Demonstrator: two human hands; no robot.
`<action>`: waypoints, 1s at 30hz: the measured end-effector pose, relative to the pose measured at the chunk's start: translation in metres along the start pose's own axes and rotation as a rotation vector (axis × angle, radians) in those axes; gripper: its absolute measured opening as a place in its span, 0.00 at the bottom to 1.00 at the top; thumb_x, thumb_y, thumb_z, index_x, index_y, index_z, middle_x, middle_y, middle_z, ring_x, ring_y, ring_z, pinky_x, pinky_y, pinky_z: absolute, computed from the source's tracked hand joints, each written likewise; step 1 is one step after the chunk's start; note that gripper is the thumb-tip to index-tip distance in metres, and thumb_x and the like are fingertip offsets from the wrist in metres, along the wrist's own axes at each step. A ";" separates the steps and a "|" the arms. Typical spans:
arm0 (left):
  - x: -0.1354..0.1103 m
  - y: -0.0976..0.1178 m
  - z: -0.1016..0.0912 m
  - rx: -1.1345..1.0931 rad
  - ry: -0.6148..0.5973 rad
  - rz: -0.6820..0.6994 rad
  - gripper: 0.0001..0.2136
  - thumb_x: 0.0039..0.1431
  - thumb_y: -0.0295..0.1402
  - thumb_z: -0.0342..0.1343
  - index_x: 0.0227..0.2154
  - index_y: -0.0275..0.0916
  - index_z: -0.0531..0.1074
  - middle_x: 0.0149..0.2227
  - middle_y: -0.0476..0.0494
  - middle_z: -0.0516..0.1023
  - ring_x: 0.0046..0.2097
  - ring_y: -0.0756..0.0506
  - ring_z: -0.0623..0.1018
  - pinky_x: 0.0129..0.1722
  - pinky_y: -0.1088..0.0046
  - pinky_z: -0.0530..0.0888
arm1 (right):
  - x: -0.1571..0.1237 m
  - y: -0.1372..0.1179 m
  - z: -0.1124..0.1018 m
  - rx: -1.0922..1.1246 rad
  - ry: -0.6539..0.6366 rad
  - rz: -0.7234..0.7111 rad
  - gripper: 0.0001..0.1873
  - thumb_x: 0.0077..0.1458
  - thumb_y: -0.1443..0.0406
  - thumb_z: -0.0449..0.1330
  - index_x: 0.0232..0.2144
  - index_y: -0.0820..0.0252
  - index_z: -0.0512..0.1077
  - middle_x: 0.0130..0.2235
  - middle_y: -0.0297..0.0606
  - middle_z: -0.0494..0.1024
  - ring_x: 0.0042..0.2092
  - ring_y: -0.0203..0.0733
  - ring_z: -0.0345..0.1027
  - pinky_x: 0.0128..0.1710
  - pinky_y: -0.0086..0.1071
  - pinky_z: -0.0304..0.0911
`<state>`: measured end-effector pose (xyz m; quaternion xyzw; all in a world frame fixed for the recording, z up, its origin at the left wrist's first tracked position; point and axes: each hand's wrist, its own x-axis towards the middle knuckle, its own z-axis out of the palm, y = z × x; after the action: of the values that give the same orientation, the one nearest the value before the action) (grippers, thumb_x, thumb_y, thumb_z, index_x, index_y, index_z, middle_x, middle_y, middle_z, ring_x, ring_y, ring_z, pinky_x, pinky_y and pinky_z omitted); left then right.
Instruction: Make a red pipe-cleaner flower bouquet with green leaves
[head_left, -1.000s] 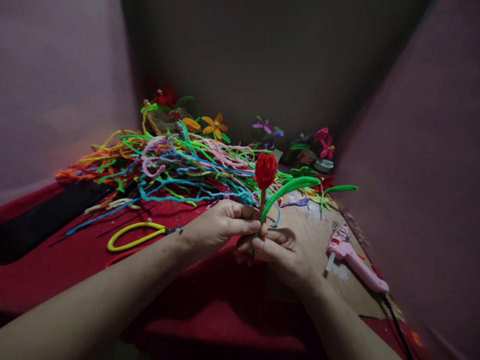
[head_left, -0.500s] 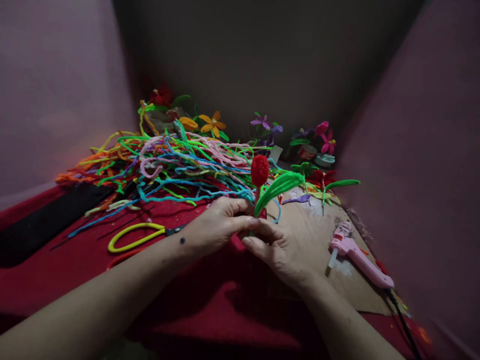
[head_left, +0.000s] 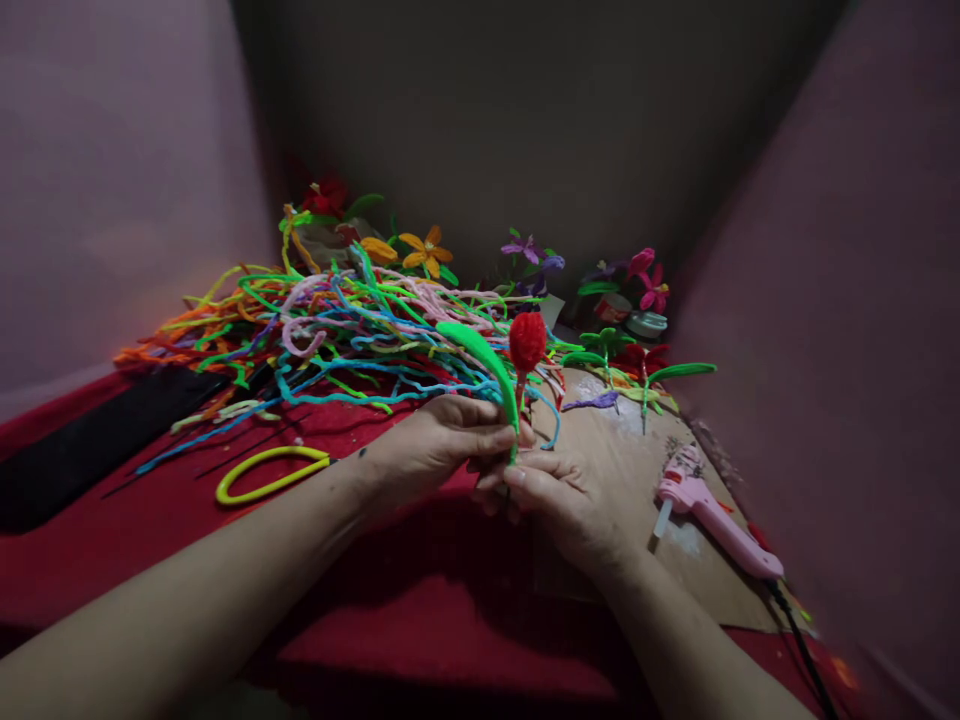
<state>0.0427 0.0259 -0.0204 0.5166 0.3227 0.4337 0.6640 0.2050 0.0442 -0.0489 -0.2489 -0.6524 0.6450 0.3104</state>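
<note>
Between my two hands stands a pipe-cleaner tulip with a fuzzy red bloom (head_left: 528, 342) and one long green leaf (head_left: 480, 346) that curves up to the left. My left hand (head_left: 461, 435) is closed, thumb and fingers pinching the stem and the base of the leaf. Just below, my right hand (head_left: 555, 492) is closed on the lower stem, its thumb near the front. Most of the stem is hidden by the fingers. Behind my left forearm lies a pair of scissors with a yellow handle loop (head_left: 274, 475); their blades are covered by the arm.
A tangled heap of coloured pipe cleaners (head_left: 375, 330) spreads across the red cloth (head_left: 112, 580). To the right, a pink glue gun (head_left: 716, 520) rests on a cardboard sheet (head_left: 600, 540). Finished flowers, such as an orange one (head_left: 426, 250), stand behind. A black object (head_left: 105, 440) lies left.
The flower has been turned in my fingers: its green leaf pointed right and now points left. The bloom has shifted slightly right and down.
</note>
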 end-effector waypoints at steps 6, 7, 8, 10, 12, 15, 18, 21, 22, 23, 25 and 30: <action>0.003 0.003 0.005 0.149 0.173 0.013 0.07 0.45 0.30 0.61 0.20 0.33 0.69 0.19 0.53 0.68 0.22 0.54 0.66 0.23 0.79 0.62 | 0.002 -0.006 0.008 -0.194 0.180 -0.038 0.14 0.53 0.63 0.53 0.25 0.64 0.75 0.21 0.33 0.68 0.24 0.32 0.55 0.24 0.27 0.50; 0.002 0.003 0.006 0.179 0.218 0.008 0.08 0.45 0.30 0.61 0.19 0.33 0.68 0.19 0.53 0.67 0.22 0.55 0.66 0.23 0.79 0.62 | 0.002 -0.006 0.008 -0.213 0.174 -0.039 0.14 0.53 0.62 0.53 0.26 0.63 0.75 0.22 0.33 0.67 0.24 0.32 0.54 0.25 0.27 0.49; 0.002 0.004 0.006 0.208 0.260 -0.001 0.09 0.45 0.30 0.61 0.18 0.33 0.68 0.18 0.53 0.67 0.22 0.55 0.65 0.22 0.79 0.61 | 0.002 -0.006 0.008 -0.220 0.160 -0.041 0.13 0.53 0.61 0.54 0.27 0.63 0.75 0.22 0.32 0.67 0.25 0.32 0.54 0.25 0.27 0.49; 0.002 0.004 0.005 0.250 0.302 -0.036 0.09 0.46 0.31 0.60 0.17 0.33 0.68 0.17 0.53 0.67 0.21 0.55 0.66 0.21 0.79 0.61 | 0.003 -0.005 0.007 -0.197 0.119 -0.038 0.15 0.54 0.58 0.54 0.29 0.63 0.75 0.22 0.32 0.66 0.25 0.32 0.54 0.25 0.27 0.50; 0.002 0.003 0.002 0.245 0.270 -0.077 0.11 0.48 0.33 0.59 0.18 0.33 0.67 0.16 0.52 0.67 0.20 0.54 0.67 0.20 0.79 0.62 | 0.004 -0.001 0.005 -0.122 0.063 -0.018 0.19 0.55 0.55 0.53 0.29 0.64 0.75 0.21 0.32 0.66 0.24 0.31 0.54 0.24 0.27 0.50; 0.002 0.002 -0.001 0.137 0.136 -0.084 0.13 0.51 0.35 0.56 0.16 0.35 0.65 0.14 0.52 0.66 0.17 0.51 0.69 0.20 0.75 0.66 | 0.005 0.004 0.004 0.031 -0.021 0.033 0.24 0.57 0.52 0.48 0.30 0.66 0.75 0.21 0.35 0.68 0.22 0.31 0.55 0.21 0.26 0.50; 0.002 0.002 -0.004 0.018 0.000 -0.083 0.13 0.52 0.35 0.55 0.17 0.34 0.65 0.13 0.52 0.64 0.17 0.49 0.70 0.22 0.72 0.70 | 0.005 0.005 0.004 0.153 -0.074 0.079 0.23 0.55 0.52 0.50 0.33 0.66 0.75 0.23 0.37 0.71 0.22 0.32 0.59 0.20 0.25 0.52; 0.000 0.002 -0.005 -0.046 -0.079 -0.110 0.11 0.53 0.35 0.55 0.20 0.33 0.68 0.12 0.52 0.64 0.18 0.49 0.71 0.22 0.72 0.70 | 0.004 0.002 0.005 0.187 -0.129 0.109 0.21 0.55 0.54 0.52 0.35 0.66 0.75 0.25 0.40 0.74 0.24 0.34 0.64 0.20 0.24 0.54; -0.001 0.002 -0.005 -0.059 -0.095 -0.127 0.11 0.53 0.35 0.55 0.20 0.33 0.69 0.12 0.51 0.64 0.18 0.49 0.71 0.21 0.73 0.69 | 0.003 0.001 0.005 0.187 -0.145 0.117 0.20 0.55 0.55 0.53 0.35 0.66 0.76 0.26 0.40 0.75 0.25 0.34 0.65 0.21 0.24 0.54; -0.001 0.002 -0.006 -0.070 -0.106 -0.146 0.11 0.52 0.35 0.55 0.21 0.33 0.69 0.13 0.51 0.65 0.17 0.49 0.70 0.20 0.74 0.68 | 0.002 0.000 0.005 0.183 -0.160 0.126 0.19 0.55 0.56 0.53 0.36 0.66 0.76 0.27 0.40 0.75 0.26 0.34 0.65 0.22 0.25 0.54; -0.001 0.002 -0.006 -0.081 -0.115 -0.175 0.11 0.51 0.36 0.55 0.22 0.32 0.70 0.14 0.50 0.67 0.16 0.51 0.68 0.17 0.76 0.66 | 0.000 -0.001 0.005 0.150 -0.163 0.130 0.17 0.55 0.58 0.54 0.35 0.65 0.76 0.28 0.40 0.76 0.27 0.34 0.65 0.24 0.26 0.55; 0.002 0.000 -0.007 -0.040 -0.001 -0.094 0.10 0.51 0.37 0.56 0.29 0.34 0.69 0.19 0.51 0.69 0.17 0.54 0.66 0.18 0.79 0.64 | -0.001 -0.001 0.005 -0.008 -0.061 0.055 0.18 0.56 0.58 0.52 0.33 0.64 0.77 0.27 0.39 0.75 0.26 0.34 0.62 0.25 0.27 0.54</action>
<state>0.0376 0.0306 -0.0223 0.4878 0.3375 0.4081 0.6939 0.2023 0.0399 -0.0481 -0.2482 -0.6571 0.6580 0.2714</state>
